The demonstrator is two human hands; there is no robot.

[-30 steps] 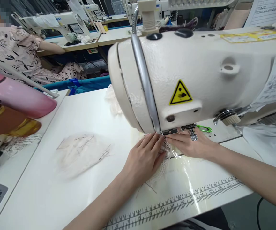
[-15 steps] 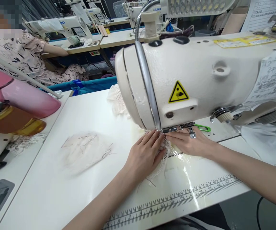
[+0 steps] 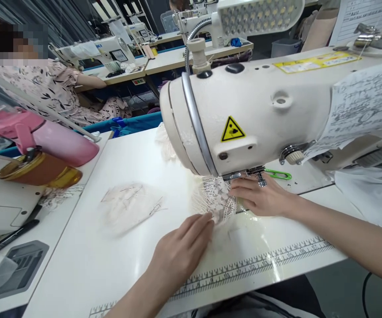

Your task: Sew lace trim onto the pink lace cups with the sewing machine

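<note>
A piece of cream lace (image 3: 219, 198) with a fringed edge lies on the sewing machine bed, partly under the head of the white sewing machine (image 3: 250, 115). My left hand (image 3: 180, 245) is at the lace's near left edge, its fingers curled together and pinching the fabric; the thumb is hidden. On the lace's right side my right hand (image 3: 265, 194) lies flat with fingers stretched out, the tips touching the lace close to the presser foot area. The needle is hidden behind the machine head.
Left of my hands lies a sheer cream fabric piece (image 3: 129, 205) with loose threads. More lace (image 3: 167, 143) sits behind the machine head. A green thread snipper (image 3: 278, 174) is beyond my right hand. A pink bottle (image 3: 68, 139) and amber cup (image 3: 41, 170) stand left. A co-worker (image 3: 48, 88) sits beyond.
My left hand has drawn back toward me and left from beside the presser foot to the lace's near edge, uncovering the lace. My right hand stays almost in place. The view has shifted slightly.
</note>
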